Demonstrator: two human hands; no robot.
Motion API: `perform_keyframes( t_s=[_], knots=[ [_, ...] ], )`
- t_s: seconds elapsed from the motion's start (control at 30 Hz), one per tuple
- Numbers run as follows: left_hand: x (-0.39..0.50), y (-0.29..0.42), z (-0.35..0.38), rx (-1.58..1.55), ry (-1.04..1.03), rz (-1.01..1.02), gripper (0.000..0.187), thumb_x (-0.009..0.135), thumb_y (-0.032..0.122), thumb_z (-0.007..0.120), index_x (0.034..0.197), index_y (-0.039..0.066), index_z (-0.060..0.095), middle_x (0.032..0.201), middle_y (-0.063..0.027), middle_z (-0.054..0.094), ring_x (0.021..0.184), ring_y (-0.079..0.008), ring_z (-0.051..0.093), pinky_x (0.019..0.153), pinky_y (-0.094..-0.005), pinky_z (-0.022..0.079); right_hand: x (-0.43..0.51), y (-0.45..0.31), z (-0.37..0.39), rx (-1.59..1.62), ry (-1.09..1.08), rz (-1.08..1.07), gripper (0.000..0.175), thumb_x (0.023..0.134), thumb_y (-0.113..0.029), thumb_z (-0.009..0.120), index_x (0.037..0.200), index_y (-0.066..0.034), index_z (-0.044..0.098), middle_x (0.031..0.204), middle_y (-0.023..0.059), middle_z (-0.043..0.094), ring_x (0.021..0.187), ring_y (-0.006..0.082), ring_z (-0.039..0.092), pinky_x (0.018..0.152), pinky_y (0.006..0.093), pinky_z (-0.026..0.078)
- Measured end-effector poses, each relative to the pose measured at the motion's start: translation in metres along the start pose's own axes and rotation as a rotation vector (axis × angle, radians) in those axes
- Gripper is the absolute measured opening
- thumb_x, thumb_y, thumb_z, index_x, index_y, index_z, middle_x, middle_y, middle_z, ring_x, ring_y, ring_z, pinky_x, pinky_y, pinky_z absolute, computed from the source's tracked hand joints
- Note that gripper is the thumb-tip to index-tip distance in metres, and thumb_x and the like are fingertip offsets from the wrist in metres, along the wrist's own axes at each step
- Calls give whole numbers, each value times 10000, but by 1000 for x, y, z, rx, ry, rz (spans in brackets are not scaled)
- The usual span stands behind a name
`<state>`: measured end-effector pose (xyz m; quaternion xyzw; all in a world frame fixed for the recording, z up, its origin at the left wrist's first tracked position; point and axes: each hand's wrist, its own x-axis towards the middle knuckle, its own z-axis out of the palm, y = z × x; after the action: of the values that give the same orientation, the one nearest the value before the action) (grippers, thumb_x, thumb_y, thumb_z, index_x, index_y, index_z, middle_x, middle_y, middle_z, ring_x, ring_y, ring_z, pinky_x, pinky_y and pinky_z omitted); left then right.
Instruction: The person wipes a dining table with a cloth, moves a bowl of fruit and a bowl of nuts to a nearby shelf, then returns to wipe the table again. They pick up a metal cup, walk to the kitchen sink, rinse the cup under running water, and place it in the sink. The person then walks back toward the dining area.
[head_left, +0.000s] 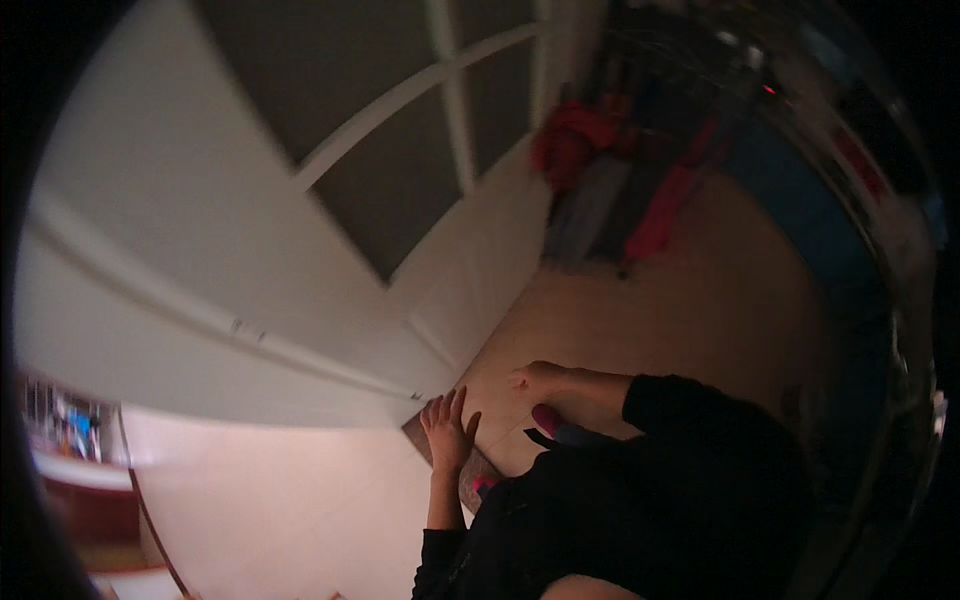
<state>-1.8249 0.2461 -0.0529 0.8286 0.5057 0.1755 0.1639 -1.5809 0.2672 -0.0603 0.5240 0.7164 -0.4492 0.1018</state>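
Note:
My left hand (448, 431) is raised with its fingers apart and nothing in it, in front of the lower part of a white door frame (360, 386). A dark threshold strip (480, 459) crosses the floor below it. Further right, my right hand (536, 379) hangs over the tiled floor (637, 330) with its fingers curled; whether something small is inside it I cannot tell. Beyond the hands stands a white door with dark glass panes (390, 187). A pink shoe (546, 420) shows below my right forearm, and another pink bit of footwear (484, 486) rests by the threshold.
Red and grey items (600, 180), blurred and perhaps cloth or bags, stand beside the door in the dim room. A teal surface (780, 202) curves along the right. At the lower left lies a brightly lit floor (285, 495), with a shelf of mixed items (71, 427) beyond.

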Motion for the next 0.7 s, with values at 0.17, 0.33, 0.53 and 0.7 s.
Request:
perform_keyframes(
  t_s=[0.17, 0.33, 0.53, 0.7],
  knots=[
    [139, 103, 8, -519, -402, 330, 532, 816, 333, 598, 1277, 118, 440, 1293, -90, 461, 1183, -280, 420, 998, -521, 256, -101, 144, -70, 769, 144, -166, 534, 868, -371, 520, 1288, -52, 432, 1251, 113, 509, 1081, 237, 526, 896, 339, 412],
    [250, 234, 124, -1271, -1055, 11, 476, 846, 297, 552, 1267, 100, 452, 1312, -88, 444, 1190, -266, 422, 1012, -471, 268, -205, 233, -47, 643, 360, -81, 532, 868, -377, 534, 1290, -71, 426, 1285, 109, 472, 1118, 246, 497, 910, 372, 411],
    [314, 290, 128, -644, -585, 582, 498, 863, 289, 527, 1309, 99, 414, 1334, -73, 423, 1216, -251, 398, 1036, -383, 271, -249, 336, -138, 1369, 599, -442, 521, 873, -367, 518, 1297, -82, 412, 1272, 117, 478, 1104, 262, 502, 901, 402, 417],
    [283, 281, 134, -1294, -864, -60, 576, 832, 301, 571, 1338, 109, 374, 1333, -76, 419, 1226, -258, 380, 1024, -378, 284, -179, 325, -132, 164, 474, 191, 518, 879, -354, 501, 1307, -83, 393, 1249, 127, 493, 1075, 270, 518, 883, 416, 427]
  ],
)
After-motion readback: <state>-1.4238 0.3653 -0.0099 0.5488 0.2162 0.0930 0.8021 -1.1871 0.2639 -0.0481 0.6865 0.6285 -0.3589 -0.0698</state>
